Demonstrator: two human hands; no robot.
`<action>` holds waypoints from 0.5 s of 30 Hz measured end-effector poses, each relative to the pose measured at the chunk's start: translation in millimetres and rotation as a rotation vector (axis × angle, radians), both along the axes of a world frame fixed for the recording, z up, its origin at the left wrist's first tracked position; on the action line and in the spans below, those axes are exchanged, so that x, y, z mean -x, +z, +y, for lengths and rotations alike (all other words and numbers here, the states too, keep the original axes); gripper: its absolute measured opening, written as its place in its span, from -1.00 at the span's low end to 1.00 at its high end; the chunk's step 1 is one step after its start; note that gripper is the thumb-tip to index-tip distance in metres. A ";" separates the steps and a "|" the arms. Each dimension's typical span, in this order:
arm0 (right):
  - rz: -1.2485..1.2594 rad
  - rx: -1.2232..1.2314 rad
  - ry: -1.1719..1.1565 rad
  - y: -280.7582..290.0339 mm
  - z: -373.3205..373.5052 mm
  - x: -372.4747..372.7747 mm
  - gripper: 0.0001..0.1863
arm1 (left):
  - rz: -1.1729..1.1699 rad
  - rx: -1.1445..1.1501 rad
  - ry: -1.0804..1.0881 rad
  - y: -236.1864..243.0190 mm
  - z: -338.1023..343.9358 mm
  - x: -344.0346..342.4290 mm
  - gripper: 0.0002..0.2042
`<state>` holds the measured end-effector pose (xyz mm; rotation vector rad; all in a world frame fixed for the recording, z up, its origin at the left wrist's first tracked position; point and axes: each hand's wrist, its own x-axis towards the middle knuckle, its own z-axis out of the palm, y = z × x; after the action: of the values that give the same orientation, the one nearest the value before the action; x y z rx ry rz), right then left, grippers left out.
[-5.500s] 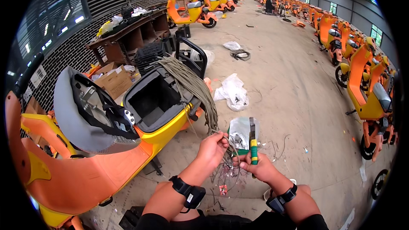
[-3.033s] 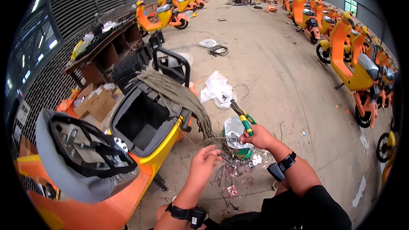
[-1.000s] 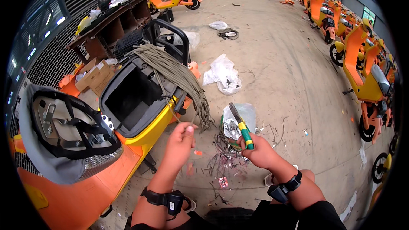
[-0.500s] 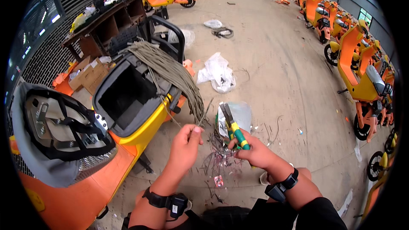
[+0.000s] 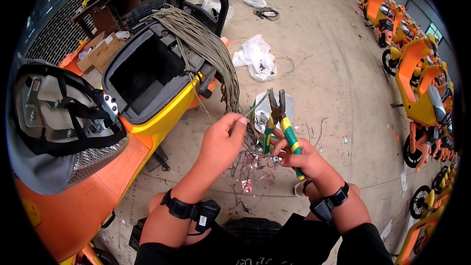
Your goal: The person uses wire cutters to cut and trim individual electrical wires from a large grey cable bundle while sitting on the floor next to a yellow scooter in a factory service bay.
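Left hand point(image 5: 221, 140) has thumb and forefinger pinched together on a cord point(image 5: 256, 104), its tip poking up just beside the head of the pliers point(image 5: 293, 141) (can't tell if they touch). Right hand point(image 5: 308, 161) has its fingers wrapped loosely round those, handles spread wide. Big bundle point(image 5: 198, 34) of cords is draped over the scooter point(image 5: 169, 113), and a white bag point(image 5: 258, 61) sits on the floor point(image 5: 338, 88).

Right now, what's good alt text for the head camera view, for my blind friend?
A person's right hand holds open green-and-yellow pliers, while the left hand pinches a thin cord. At left stands an orange-and-yellow scooter, its grey seat flipped up and a bundle of cords draped over its rear.
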<state>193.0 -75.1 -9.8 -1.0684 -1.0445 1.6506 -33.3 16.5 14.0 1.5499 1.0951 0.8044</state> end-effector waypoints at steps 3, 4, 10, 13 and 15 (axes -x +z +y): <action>-0.039 -0.005 0.029 2.7 -0.4 0.9 -0.69 | 0.048 -0.034 -0.006 6.3 -2.9 1.6 -0.76; -0.049 -0.003 0.037 3.3 -0.3 1.4 -0.69 | 0.033 -0.047 -0.012 4.5 -3.5 1.8 -0.76; 0.017 0.013 0.040 6.0 -2.0 5.5 -0.71 | 0.044 0.014 0.038 9.7 -3.9 1.6 -0.74; -0.053 -0.020 0.072 7.3 -5.0 7.6 -0.71 | -0.037 0.052 0.035 1.6 -0.6 -1.3 -0.74; -0.055 -0.033 0.082 2.6 -6.1 11.2 -0.69 | -0.150 0.167 -0.006 -5.5 -1.1 -4.9 -0.69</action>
<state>181.7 -81.2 -7.2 -1.0669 -1.1615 1.6712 -28.3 15.4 8.5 1.3310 1.0209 0.7910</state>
